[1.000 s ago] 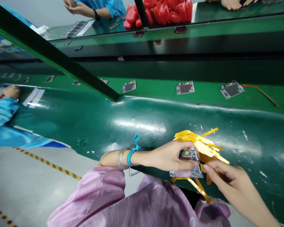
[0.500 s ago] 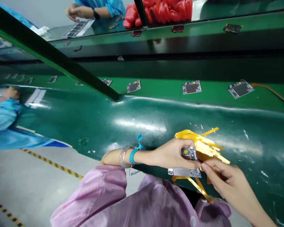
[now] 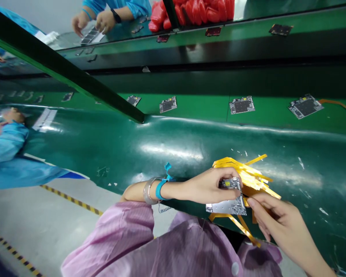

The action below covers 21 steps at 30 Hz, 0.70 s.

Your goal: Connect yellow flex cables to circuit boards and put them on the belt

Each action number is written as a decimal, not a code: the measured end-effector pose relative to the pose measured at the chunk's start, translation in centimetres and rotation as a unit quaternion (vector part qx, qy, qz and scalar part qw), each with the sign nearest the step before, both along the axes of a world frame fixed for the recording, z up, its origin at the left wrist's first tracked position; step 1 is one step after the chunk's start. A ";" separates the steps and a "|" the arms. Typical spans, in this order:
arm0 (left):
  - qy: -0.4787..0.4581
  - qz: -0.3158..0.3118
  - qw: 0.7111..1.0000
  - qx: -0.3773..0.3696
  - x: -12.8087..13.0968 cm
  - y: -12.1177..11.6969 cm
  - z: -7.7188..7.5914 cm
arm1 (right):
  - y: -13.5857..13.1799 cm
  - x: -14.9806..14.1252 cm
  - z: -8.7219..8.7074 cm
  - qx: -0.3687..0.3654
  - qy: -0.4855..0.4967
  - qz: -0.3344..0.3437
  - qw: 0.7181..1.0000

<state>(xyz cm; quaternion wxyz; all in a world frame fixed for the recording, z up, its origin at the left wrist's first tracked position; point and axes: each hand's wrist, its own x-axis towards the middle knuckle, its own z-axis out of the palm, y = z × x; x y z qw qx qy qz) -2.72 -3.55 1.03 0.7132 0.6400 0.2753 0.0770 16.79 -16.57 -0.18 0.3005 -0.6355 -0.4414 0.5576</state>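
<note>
Grip closed: left hand (image 3: 212,187) holds a circuit board (image 3: 225,207) by the near edge of the table (image 3: 115,150), beside yellow strips (image 3: 249,174); right hand (image 3: 279,215) pinches an orange ribbon (image 3: 246,202) at its side, attachment indistinct.

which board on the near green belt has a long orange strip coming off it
The rightmost board: an orange strip runs from its right-hand corner, while the other boards in that row show none.

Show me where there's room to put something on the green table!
There's a bare patch on the green table between the striped sheet and the yellow strips, behind the blue wristband. It's crowded at the strips: the left hand holds a circuit board, and the right hand is beside it.
</note>
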 end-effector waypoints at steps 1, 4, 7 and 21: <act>0.006 -0.005 1.000 0.003 0.0 0.0 0.1 | 0.0 0.0 -0.1 -0.005 -0.001 0.001 1.000; 0.028 -0.011 0.999 0.018 -0.1 0.0 0.4 | 0.0 0.1 -0.1 0.010 -0.009 0.009 1.000; 0.045 -0.010 0.998 0.047 -0.1 -0.1 0.7 | -0.1 0.2 -0.2 0.018 -0.017 0.009 1.000; 0.063 0.077 0.967 0.236 0.3 9.7 -1.6 | -0.3 3.3 -4.5 0.129 -0.142 -0.169 0.967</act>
